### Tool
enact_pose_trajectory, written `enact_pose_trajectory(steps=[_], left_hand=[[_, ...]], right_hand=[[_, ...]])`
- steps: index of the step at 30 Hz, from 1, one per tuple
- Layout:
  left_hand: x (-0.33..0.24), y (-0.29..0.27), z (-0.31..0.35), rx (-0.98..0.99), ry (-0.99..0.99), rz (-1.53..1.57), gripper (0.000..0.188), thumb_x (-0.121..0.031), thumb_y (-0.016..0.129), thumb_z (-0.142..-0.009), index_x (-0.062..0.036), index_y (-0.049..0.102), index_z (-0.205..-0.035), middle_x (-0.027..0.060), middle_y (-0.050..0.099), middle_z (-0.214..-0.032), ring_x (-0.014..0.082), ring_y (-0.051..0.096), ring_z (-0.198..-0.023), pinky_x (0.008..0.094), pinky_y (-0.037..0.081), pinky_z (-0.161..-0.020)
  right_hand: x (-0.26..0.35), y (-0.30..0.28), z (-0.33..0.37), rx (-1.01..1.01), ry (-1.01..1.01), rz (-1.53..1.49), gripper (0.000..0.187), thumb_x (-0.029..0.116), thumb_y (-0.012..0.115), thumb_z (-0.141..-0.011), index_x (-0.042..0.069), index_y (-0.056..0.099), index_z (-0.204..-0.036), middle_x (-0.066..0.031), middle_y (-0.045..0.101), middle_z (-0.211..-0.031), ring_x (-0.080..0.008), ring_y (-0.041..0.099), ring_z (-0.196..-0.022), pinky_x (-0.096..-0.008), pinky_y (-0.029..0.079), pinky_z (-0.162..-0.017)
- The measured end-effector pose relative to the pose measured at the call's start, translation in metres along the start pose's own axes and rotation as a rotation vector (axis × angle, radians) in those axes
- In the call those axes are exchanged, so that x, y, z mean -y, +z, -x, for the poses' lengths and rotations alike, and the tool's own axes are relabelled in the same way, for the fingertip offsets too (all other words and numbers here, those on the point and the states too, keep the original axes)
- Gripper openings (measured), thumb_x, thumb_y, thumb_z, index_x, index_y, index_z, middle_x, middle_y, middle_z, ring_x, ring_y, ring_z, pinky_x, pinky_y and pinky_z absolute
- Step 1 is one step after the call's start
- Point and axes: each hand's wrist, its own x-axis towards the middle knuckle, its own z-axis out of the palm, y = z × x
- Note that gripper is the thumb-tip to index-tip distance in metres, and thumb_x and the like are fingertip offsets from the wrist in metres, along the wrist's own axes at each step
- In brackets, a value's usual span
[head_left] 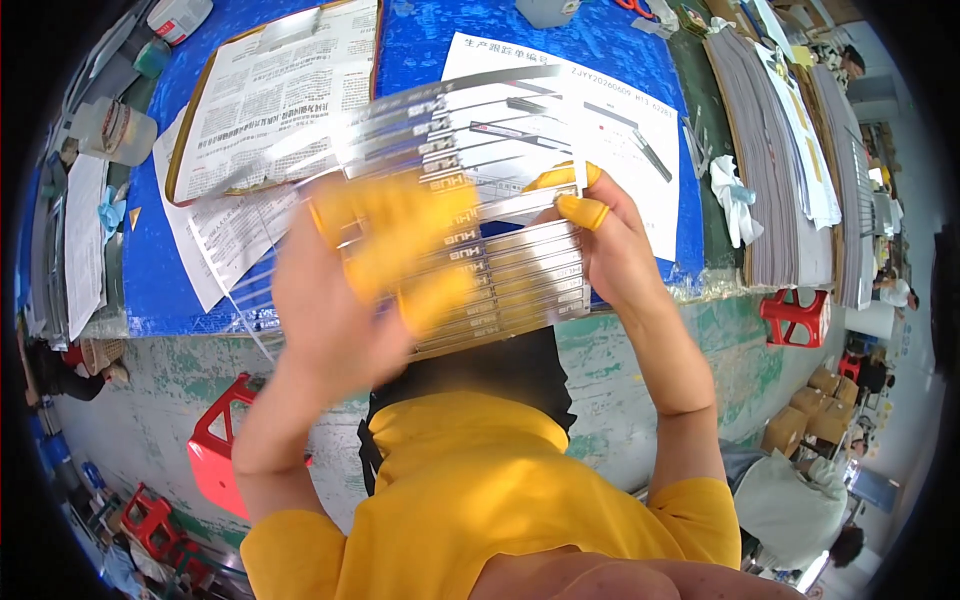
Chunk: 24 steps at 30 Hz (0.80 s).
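A shiny silver metal sheet (535,265), cut into several thin parallel strips with repeated lettering down its middle, is held up over the table's near edge. At its right edge, my right hand (615,235) pinches it between thumb and fingers. Yellow finger covers sit on the fingertips of both hands. My left hand (345,275) lies across the left part of the sheet, smeared by motion, so its grip cannot be made out. The strips at the upper left are blurred too. Beneath the sheet, a white printed paper (640,190) with pictures of strips lies on the table.
The blue-covered table (420,45) carries a newspaper-lined tray (290,100) at far left and a plastic tub (115,130) beyond it. Stacked grey sheets (770,170) and a crumpled white cloth (735,200) lie at right. Red stools (220,450) stand on the floor.
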Motion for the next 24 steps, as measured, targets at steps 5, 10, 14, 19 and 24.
enact_pose_trajectory(steps=[5, 10, 14, 19, 24], left_hand=[[-0.032, 0.004, 0.059, 0.549, -0.142, 0.895, 0.031, -0.018, 0.075, -0.075, -0.0070, 0.068, -0.103, 0.0033, 0.067, -0.076, 0.0158, 0.063, -0.061, 0.0275, 0.049, -0.056], [-0.009, 0.050, 0.123, 0.203, -0.917, 1.279, 0.046, -0.017, 0.063, -0.087, -0.0071, 0.048, -0.129, 0.0099, 0.060, -0.115, 0.0221, 0.062, -0.098, 0.0355, 0.050, -0.086], [0.006, 0.057, 0.101, -0.344, -0.857, 1.738, 0.064, -0.013, 0.060, -0.088, -0.0094, 0.026, -0.142, 0.0128, 0.048, -0.131, 0.0253, 0.053, -0.115, 0.0406, 0.046, -0.096], [0.001, 0.053, 0.085, -0.307, -0.862, 1.740, 0.064, -0.004, 0.055, -0.088, -0.0137, 0.023, -0.143, 0.0136, 0.045, -0.133, 0.0280, 0.049, -0.120, 0.0470, 0.044, -0.097], [-0.006, 0.055, 0.092, -0.307, -0.898, 1.748, 0.067, 0.001, 0.059, -0.084, -0.0152, 0.027, -0.140, 0.0134, 0.045, -0.133, 0.0283, 0.051, -0.118, 0.0457, 0.047, -0.095]], right_hand=[[0.012, -0.001, -0.005, -0.027, -0.133, -0.068, 0.032, 0.009, 0.050, -0.087, -0.001, 0.051, -0.117, -0.0112, 0.060, -0.107, -0.0172, 0.061, -0.086, -0.0285, 0.052, -0.074], [0.022, 0.002, -0.007, -0.028, -0.149, -0.201, 0.033, 0.011, 0.050, -0.087, 0.000, 0.052, -0.118, -0.0111, 0.060, -0.107, -0.0172, 0.059, -0.090, -0.0291, 0.050, -0.078], [0.011, 0.006, -0.010, -0.079, -0.112, -0.187, 0.034, 0.009, 0.050, -0.085, -0.002, 0.052, -0.118, -0.0117, 0.060, -0.108, -0.0175, 0.058, -0.095, -0.0293, 0.048, -0.084], [0.007, -0.004, -0.012, -0.051, -0.033, -0.091, 0.035, 0.006, 0.048, -0.084, -0.006, 0.052, -0.116, -0.0169, 0.061, -0.108, -0.0191, 0.060, -0.097, -0.0296, 0.049, -0.084], [0.001, -0.009, -0.012, 0.008, 0.014, -0.072, 0.033, 0.005, 0.046, -0.084, -0.006, 0.053, -0.115, -0.0169, 0.063, -0.104, -0.0187, 0.062, -0.094, -0.0285, 0.051, -0.081]])
